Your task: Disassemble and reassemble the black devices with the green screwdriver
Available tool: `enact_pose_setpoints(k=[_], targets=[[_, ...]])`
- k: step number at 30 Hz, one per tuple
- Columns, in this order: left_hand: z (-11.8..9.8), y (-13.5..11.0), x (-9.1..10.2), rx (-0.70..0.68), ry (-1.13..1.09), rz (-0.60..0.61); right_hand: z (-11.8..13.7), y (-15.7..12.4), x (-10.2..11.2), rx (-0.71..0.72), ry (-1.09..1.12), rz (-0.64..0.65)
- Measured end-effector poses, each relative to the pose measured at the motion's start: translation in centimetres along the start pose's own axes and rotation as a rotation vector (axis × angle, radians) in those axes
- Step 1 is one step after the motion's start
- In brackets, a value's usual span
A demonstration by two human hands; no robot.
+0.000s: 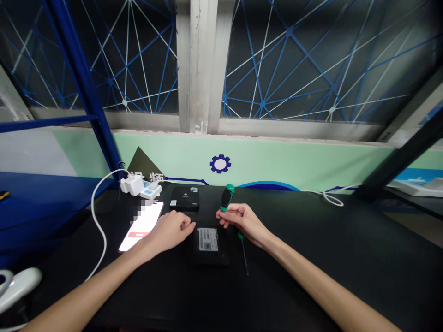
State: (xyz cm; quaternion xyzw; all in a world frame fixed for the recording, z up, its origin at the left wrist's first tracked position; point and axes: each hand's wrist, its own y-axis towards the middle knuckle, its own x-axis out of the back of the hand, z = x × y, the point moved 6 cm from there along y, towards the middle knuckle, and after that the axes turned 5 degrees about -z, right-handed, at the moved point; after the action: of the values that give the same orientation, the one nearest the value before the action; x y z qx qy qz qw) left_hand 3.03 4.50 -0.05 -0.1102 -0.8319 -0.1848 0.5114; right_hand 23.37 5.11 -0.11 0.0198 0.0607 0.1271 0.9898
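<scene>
A black box (204, 257) with a white printed label (208, 240) lies label-side up on the dark table in front of me. My right hand (238, 217) pinches a green-and-black screwdriver (227, 197) low on its handle. The screwdriver stands nearly upright at the box's far right corner; its tip is hidden by the fingers. My left hand (176, 224) is closed, its thumb tip at the box's far left corner; whatever its curled fingers hold, if anything, is hidden. Under my right wrist lies a second green-handled screwdriver (244, 253), its shaft pointing towards me.
Behind the hands lies another black box (184, 197). A phone with a lit screen (143, 226) is left of my left hand. A white power strip (149, 189) with plugs and a white cable (94, 212) sits at the back left. A white device (20, 288) is at the near left.
</scene>
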Motion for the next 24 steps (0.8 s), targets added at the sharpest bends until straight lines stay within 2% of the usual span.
enact_pose_setpoints(k=[24], targets=[[-0.33, -0.08, 0.34, 0.008, 0.031, 0.011, 0.89, 0.01, 0.68, 0.027, 0.057, -0.045]])
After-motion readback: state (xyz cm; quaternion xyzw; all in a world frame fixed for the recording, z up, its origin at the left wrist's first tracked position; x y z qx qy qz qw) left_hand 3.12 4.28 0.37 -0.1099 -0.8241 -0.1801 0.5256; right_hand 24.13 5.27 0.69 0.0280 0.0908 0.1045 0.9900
